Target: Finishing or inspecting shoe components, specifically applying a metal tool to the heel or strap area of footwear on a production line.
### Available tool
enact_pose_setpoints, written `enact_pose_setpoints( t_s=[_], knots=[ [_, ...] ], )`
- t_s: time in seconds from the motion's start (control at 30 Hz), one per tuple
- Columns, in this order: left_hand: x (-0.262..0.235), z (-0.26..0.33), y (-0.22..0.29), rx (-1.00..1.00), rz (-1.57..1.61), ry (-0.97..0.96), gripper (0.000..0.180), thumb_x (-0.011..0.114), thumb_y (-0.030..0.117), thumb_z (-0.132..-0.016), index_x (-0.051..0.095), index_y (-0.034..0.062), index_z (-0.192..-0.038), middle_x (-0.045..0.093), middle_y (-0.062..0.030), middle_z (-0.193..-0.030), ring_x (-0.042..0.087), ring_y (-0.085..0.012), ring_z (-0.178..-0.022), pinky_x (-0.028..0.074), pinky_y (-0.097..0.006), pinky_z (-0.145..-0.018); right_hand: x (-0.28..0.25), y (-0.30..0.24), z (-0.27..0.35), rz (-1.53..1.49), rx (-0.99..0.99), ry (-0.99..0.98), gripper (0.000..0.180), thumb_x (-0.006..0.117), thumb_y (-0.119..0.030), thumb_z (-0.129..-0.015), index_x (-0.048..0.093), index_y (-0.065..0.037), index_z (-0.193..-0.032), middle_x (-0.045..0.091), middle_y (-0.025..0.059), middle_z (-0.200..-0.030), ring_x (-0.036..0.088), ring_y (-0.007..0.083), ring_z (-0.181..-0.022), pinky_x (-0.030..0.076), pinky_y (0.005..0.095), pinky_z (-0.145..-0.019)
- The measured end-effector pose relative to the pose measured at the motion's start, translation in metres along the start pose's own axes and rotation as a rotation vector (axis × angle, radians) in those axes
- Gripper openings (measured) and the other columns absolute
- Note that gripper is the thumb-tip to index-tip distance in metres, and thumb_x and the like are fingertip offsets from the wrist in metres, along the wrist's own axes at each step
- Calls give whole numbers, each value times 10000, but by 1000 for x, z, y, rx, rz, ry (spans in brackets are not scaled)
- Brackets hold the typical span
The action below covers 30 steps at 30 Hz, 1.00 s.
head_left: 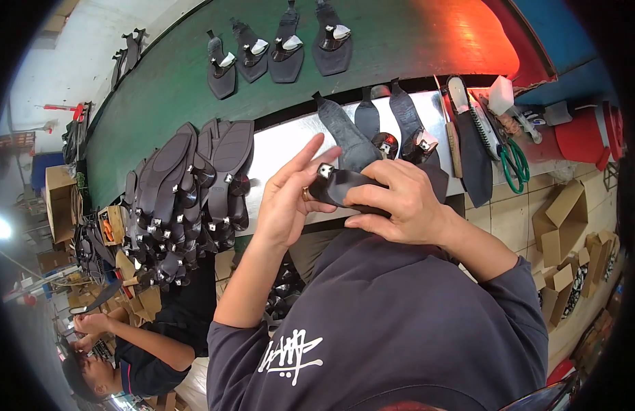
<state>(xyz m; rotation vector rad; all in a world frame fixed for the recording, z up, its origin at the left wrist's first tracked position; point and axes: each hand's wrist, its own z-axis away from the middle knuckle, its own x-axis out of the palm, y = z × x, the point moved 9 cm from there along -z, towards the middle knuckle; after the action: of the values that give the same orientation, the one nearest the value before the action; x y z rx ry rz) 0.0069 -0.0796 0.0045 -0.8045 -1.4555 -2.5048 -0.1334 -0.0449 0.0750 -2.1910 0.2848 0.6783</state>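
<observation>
My right hand (399,198) is closed around a black sandal part (341,185), its fingers and thumb gripping the middle. A small white square piece with dark dots sits at the part's left end. My left hand (290,195) is beside that end, palm toward it, fingers outstretched and spread around it; a ring shows on one finger. Beyond my hands, several black soles (341,127) with narrow tips lie on the shiny metal strip (283,151). Part of the held piece is hidden under my right hand.
On the green table (173,89), several black sandals (286,58) lie in a row at the back. A pile of dark sandals (173,185) covers the left. Green-handled scissors (514,168) and a brush (485,130) are at right, near cardboard boxes (560,222). A co-worker (153,342) is at lower left.
</observation>
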Motion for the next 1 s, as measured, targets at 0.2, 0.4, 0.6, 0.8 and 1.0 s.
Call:
enact_pose_setpoints(
  t_s=[0.2,0.4,0.6,0.8,1.0],
  knots=[
    [0,1,-11,-108,-221,-24,382,459,124,-939,533,33,-1303,628,-80,-1127,619,-113,-901,543,-256,-712,-9,12,2,11,143,93,195,741,-59,-738,647,-56,-909,646,85,-812,600,251,-655,428,351,-581],
    [3,2,-8,-98,-386,-63,279,518,111,-911,617,26,-1157,653,-7,-921,573,-42,-788,448,-185,-615,-2,14,5,28,145,42,204,728,-132,-783,540,-62,-821,569,69,-628,579,263,-578,428,369,-562],
    [0,4,-12,-20,-482,23,197,568,97,-908,659,15,-1062,644,22,-825,546,-29,-678,432,-181,-604,5,18,11,22,214,34,192,773,-101,-740,599,-45,-797,617,72,-673,600,238,-589,451,327,-565],
    [0,-1,-15,-15,-529,48,118,614,89,-891,660,3,-956,626,17,-812,534,-24,-666,427,-178,-591,9,36,16,-171,381,22,170,744,-83,-781,610,0,-843,638,89,-708,651,170,-651,499,269,-606],
    [18,7,4,129,-554,-11,69,641,71,-871,627,5,-886,602,2,-798,539,-40,-645,419,-188,-564,10,40,4,-429,569,-255,129,711,-42,-785,617,-3,-864,641,66,-756,607,120,-713,478,292,-649]
  ],
)
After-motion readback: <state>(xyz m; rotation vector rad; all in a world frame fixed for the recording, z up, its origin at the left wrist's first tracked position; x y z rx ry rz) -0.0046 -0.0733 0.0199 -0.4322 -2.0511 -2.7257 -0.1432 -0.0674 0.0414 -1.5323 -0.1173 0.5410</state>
